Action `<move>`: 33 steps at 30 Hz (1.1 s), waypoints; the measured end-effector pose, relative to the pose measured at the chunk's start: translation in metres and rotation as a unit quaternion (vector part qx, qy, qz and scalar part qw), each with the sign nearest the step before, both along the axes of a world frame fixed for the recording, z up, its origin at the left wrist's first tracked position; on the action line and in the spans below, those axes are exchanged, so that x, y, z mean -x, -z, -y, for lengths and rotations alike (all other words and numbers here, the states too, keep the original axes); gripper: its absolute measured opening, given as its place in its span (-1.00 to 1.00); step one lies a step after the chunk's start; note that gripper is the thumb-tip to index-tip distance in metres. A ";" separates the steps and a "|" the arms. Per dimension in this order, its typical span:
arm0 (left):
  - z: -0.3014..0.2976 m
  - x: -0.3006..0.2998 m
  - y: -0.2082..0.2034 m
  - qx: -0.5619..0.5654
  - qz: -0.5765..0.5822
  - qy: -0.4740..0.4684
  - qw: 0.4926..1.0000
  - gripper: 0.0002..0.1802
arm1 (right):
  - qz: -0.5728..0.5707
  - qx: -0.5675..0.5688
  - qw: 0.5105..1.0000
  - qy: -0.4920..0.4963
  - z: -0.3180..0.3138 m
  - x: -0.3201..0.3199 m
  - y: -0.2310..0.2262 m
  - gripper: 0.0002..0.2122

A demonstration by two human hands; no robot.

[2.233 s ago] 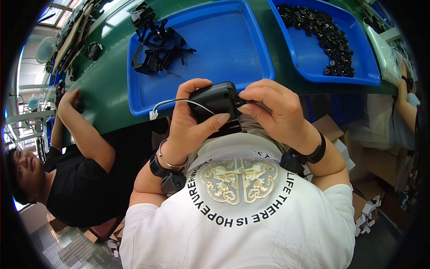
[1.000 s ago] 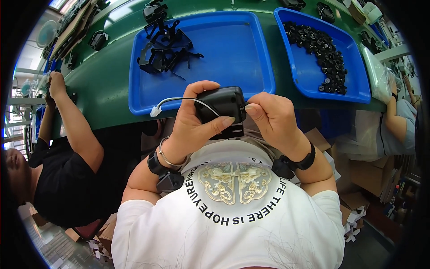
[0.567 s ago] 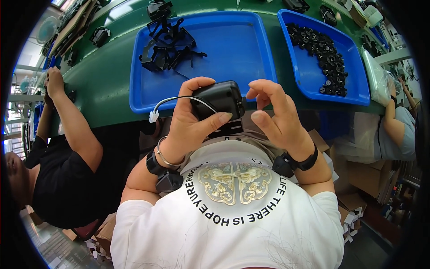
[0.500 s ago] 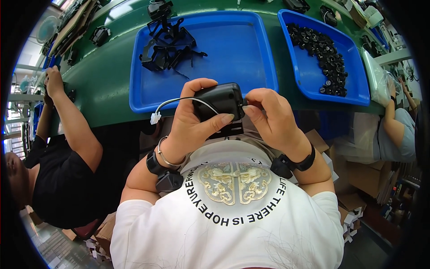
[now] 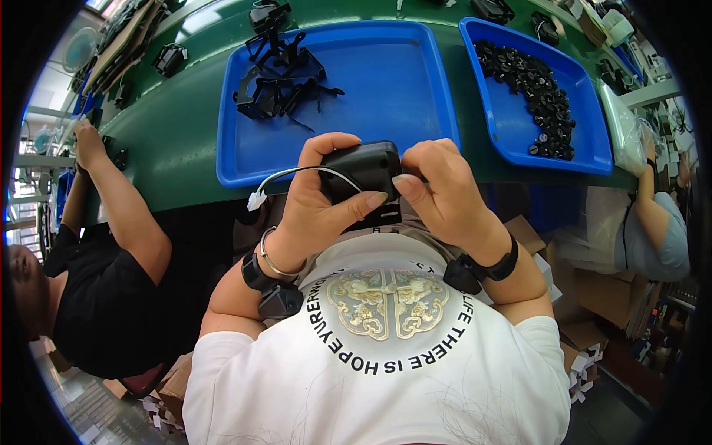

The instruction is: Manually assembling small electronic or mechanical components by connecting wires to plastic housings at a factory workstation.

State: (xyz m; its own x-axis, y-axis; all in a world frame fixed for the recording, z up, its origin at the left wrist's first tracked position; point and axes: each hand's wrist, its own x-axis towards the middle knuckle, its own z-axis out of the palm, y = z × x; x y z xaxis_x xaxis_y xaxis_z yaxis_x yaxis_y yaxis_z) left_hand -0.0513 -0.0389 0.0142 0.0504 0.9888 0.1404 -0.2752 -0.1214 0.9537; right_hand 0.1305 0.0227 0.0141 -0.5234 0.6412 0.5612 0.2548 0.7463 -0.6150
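My left hand [image 5: 315,196] is closed around a black box-shaped housing [image 5: 363,169], its thumb across the near face and its fingers behind. A white cable [image 5: 293,170] loops out of the housing to a white plug connector [image 5: 256,200] that hangs free on the left. A black slotted bracket [image 5: 387,214] shows under the housing's near edge. My right hand [image 5: 441,185] presses thumb and bent fingers together at the housing's right side. Whatever lies between those fingertips is hidden.
A blue tray [image 5: 386,81] with black metal brackets [image 5: 285,81] stands ahead on the green table [image 5: 163,141]. Right of it, another blue tray [image 5: 512,137] holds many small black knob screws [image 5: 530,81]. Co-workers' arms [image 5: 122,193] are at left and right.
My right hand has shifted slightly left and turned, its fingers curling closer to the housing's side. A small dark part seen there before is now covered. The housing has dipped slightly.
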 end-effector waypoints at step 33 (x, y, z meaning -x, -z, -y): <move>-0.013 -0.002 0.004 -0.048 0.130 -0.153 0.978 -0.41 | -0.075 0.020 0.982 -0.172 0.004 -0.007 -0.023 -0.47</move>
